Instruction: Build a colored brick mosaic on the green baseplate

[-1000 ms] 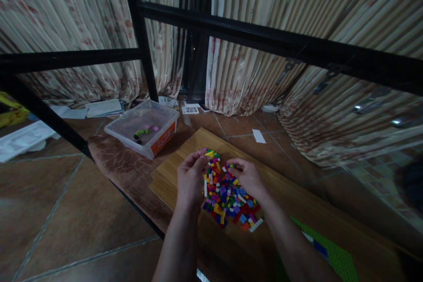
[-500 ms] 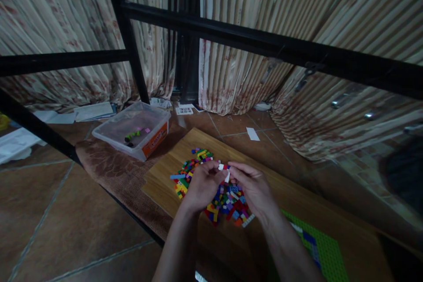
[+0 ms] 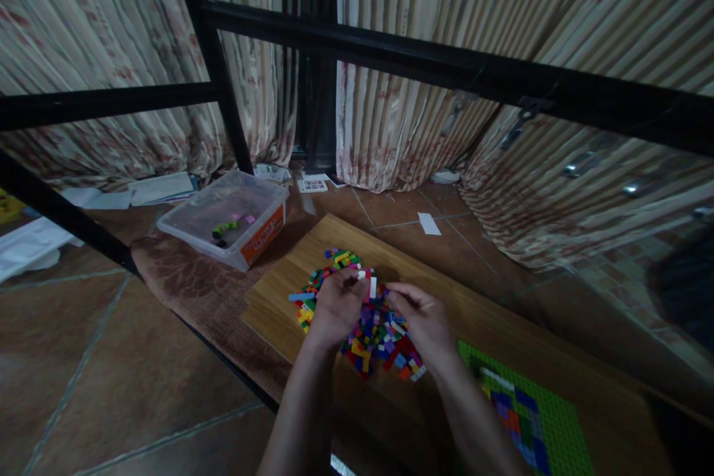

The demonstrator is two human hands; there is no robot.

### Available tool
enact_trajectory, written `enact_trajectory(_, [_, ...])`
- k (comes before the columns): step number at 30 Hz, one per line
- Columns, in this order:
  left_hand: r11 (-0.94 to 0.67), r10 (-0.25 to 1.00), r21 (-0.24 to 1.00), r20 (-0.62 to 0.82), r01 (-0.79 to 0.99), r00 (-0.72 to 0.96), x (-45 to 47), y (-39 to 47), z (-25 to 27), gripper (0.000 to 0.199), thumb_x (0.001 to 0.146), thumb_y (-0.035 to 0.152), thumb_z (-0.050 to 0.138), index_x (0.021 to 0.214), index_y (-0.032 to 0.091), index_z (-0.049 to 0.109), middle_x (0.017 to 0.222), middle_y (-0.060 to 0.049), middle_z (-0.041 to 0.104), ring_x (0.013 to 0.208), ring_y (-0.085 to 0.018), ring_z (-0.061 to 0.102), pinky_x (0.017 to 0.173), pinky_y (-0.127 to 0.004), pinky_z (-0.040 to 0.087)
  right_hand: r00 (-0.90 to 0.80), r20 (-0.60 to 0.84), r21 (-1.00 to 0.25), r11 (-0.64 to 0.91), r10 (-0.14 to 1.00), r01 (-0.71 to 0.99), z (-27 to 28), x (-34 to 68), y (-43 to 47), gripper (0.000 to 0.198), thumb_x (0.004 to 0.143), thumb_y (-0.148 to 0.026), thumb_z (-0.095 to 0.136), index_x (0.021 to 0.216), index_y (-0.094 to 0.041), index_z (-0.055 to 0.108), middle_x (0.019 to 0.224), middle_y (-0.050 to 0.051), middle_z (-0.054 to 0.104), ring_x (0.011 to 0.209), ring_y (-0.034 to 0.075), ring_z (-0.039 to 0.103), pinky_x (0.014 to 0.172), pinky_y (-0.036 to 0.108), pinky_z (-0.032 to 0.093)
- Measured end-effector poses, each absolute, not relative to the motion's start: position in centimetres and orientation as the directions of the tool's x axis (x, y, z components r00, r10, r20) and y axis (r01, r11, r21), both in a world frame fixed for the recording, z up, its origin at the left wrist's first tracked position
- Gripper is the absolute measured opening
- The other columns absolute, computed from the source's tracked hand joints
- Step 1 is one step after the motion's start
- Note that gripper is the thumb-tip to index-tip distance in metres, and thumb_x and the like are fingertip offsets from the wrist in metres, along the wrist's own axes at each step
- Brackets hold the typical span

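Over a heap of loose coloured toy bricks [image 3: 384, 338], my left hand [image 3: 338, 311] pinches a small piece of joined white and red bricks [image 3: 373, 287] between thumb and fingers. Just to its right, my right hand [image 3: 427, 321] is apart from that piece. Its thumb and index finger come together at the heap's edge; whether a small brick sits between them is too blurred to make out. A green baseplate [image 3: 563, 416] lies right of my right forearm. Blue, white, red, orange and green bricks form a pattern on it, partly hidden by the arm.
The bricks lie on a wooden board [image 3: 273, 305]. At the back left, a clear plastic box [image 3: 184, 227] with an orange label holds a few pieces. Black metal bars [image 3: 413, 56] cross in front of the curtains. A white paper [image 3: 429, 224] lies on the tiled floor.
My hands have drawn apart. The white and red piece has stayed with my left hand and turned, and my right hand has let go of it. More of the baseplate shows.
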State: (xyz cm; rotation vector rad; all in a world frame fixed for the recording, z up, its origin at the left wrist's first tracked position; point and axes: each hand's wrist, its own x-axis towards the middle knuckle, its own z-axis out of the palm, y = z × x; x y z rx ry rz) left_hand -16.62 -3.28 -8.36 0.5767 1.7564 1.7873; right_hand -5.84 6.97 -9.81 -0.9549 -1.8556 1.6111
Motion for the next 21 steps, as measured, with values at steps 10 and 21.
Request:
enact_trajectory(10, [0.084, 0.649, 0.996, -0.076, -0.027, -0.757, -17.0, -3.4, -8.7, 0.013, 0.073, 0.022, 0.055, 0.070, 0.016, 0.066, 0.061, 0.002, 0.057, 0.055, -0.011, 0.045, 0.055, -0.021, 0.033, -0.713, 0.057, -0.870, 0.385, 0.698, 0.308, -10.7, -6.3, 6.1, 0.024, 0.080, -0.037, 0.056, 0.085, -0.023, 0.074, 0.081, 0.003, 0.070, 0.073, 0.019, 0.061, 0.069, 0.031, 0.045])
enact_trajectory(21, [-0.085, 0.733, 0.961, -0.120, -0.265, -0.669, -16.2, -3.3, -7.3, 0.013, 0.070, 0.026, 0.061, 0.064, 0.014, 0.059, 0.051, 0.005, 0.047, 0.048, -0.008, 0.040, 0.050, -0.021, 0.030, -0.690, -0.213, -0.972, -0.225, 0.692, 0.074, -8.1, -7.4, 4.9, 0.029, 0.062, -0.045, 0.077, 0.073, -0.019, 0.070, 0.057, -0.003, 0.061, 0.052, 0.011, 0.049, 0.051, 0.024, 0.038])
